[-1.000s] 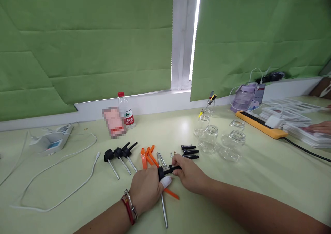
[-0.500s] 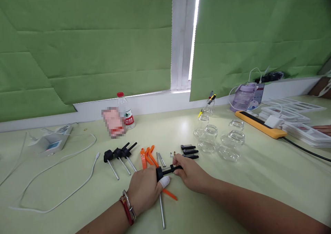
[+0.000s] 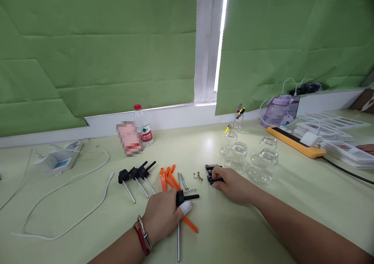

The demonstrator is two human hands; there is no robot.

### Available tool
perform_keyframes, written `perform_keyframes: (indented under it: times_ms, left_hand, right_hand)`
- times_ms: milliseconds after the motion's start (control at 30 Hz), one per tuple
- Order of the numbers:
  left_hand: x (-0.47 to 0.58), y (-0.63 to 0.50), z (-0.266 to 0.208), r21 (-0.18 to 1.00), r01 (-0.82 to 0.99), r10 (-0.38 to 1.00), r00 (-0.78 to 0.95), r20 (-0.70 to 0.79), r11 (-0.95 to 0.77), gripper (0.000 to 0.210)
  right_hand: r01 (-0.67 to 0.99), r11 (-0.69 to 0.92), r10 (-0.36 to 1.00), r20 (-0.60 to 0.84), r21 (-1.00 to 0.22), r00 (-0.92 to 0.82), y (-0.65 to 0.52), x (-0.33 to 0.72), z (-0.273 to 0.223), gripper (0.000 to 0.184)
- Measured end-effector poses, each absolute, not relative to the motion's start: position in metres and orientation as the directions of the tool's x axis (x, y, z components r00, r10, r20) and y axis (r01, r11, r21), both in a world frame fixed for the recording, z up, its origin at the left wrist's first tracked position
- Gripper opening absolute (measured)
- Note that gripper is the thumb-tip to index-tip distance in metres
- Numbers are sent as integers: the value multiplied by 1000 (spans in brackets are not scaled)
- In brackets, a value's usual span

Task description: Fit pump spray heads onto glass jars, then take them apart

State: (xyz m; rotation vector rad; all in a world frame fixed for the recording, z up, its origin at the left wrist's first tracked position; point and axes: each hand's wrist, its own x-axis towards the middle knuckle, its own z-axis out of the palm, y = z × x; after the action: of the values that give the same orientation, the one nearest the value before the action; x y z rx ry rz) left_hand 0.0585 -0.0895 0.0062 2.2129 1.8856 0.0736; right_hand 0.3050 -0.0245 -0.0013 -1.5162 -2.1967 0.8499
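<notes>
My left hand, with a white wrap on the thumb, is closed around a black plastic head. A short black arm sticks out to the right of it, a metal rod points down below, and an orange lever slants out under the thumb. Over to the right, the thumb and fingers of my right hand pinch the nearest of the black spring pieces, which lie in a short column; the fingertips partly cover it. Between the hands lie tiny brass-coloured bits and silver screws.
Left of my hands are black heads with rods and orange levers. Clear glass jars stand at right, before an orange power strip. A water bottle stands at back; a white cable loops left. Another person's hand shows far right.
My right hand has left the black arm of the head and moved right to the spring pieces. My left hand keeps its hold, the rod now pointing straighter down.
</notes>
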Motion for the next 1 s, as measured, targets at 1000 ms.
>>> perform_keyframes:
  times_ms: [1000]
  left_hand:
    - [56, -92, 3, 206, 963, 979, 191, -76, -172, 40]
  right_hand:
    - [821, 278, 921, -103, -499, -375, -18, 325, 2, 6]
